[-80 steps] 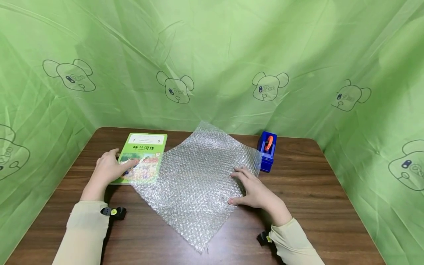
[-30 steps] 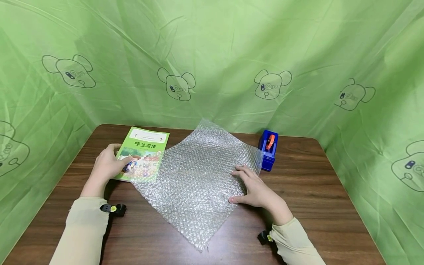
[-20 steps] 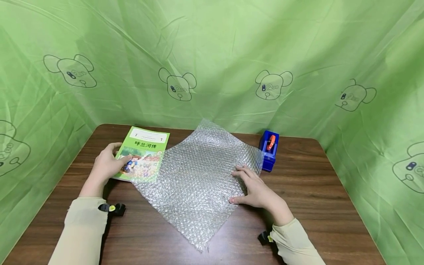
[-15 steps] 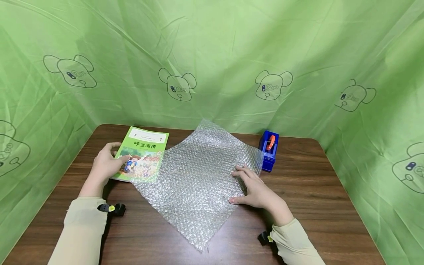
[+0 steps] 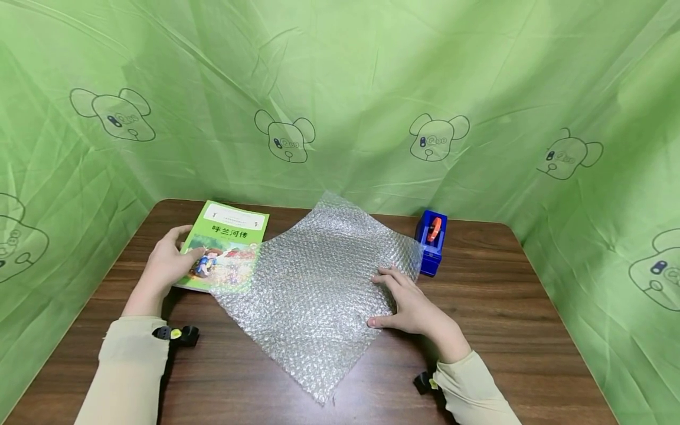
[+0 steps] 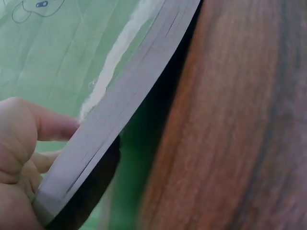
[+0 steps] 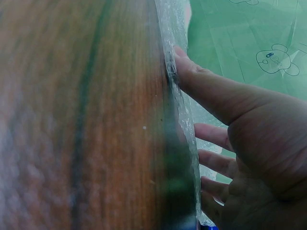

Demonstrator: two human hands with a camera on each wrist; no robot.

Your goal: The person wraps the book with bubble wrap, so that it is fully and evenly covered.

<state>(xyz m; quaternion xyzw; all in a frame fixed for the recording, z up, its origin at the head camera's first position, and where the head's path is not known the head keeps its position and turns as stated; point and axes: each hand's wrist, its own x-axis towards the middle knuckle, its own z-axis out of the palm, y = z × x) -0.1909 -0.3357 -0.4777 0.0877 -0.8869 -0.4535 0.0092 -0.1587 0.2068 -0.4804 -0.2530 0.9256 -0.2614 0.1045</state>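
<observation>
The wrap (image 5: 319, 295) is clear and silvery, patterned with fine bubbles. At its 10 o'clock, the book (image 5: 225, 242) is bright green, with a white panel (image 5: 235, 217) at 12, dark title (image 5: 230, 232) and multicoloured picture (image 5: 234, 262) at 6. At the wrap's 2 o'clock, the box (image 5: 430, 262) is deep blue, its ring (image 5: 435, 229) orange-red. The table (image 5: 494, 295) is brown with darker grain; the curtain (image 5: 350, 77), light green with outlined bear heads (image 5: 284, 136).

Bubble wrap (image 5: 313, 277) over corner of green book (image 5: 229, 251)
</observation>
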